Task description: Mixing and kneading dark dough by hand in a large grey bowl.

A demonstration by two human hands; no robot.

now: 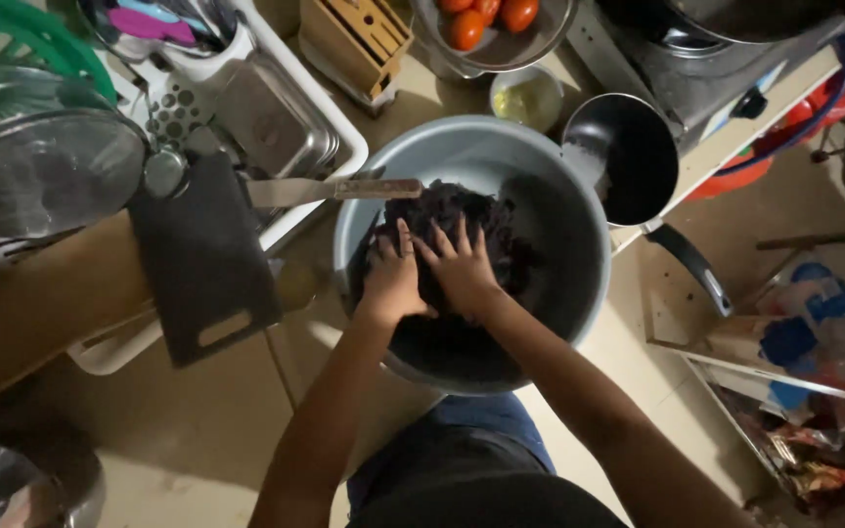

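So we've got a dark, purplish-black clump (462, 220) sitting in the bowl (579, 284), and it lies right under and just beyond our fingertips. Both hands are pressed flat on top of it, fingers spread, not clenched and not really gripping anything, just palms down on the heap. Left hand (393, 279) and right hand (462, 269) sit side by side, touching or nearly so at the thumbs. The clump spreads out past the fingers toward the far wall of the bowl, and a bit off to the right of the right hand.

Just beyond the left fingertips a knife (334, 189) rests across the bowl's rim. Further left of that hand is a dark cutting board (202, 264) leaning on a white rack (334, 117). Right of the right hand, touching the bowl's rim, there's a black pan (628, 156). Past the bowl, well beyond our fingers, a small cup (526, 98) and a bowl of tomatoes (491, 24).
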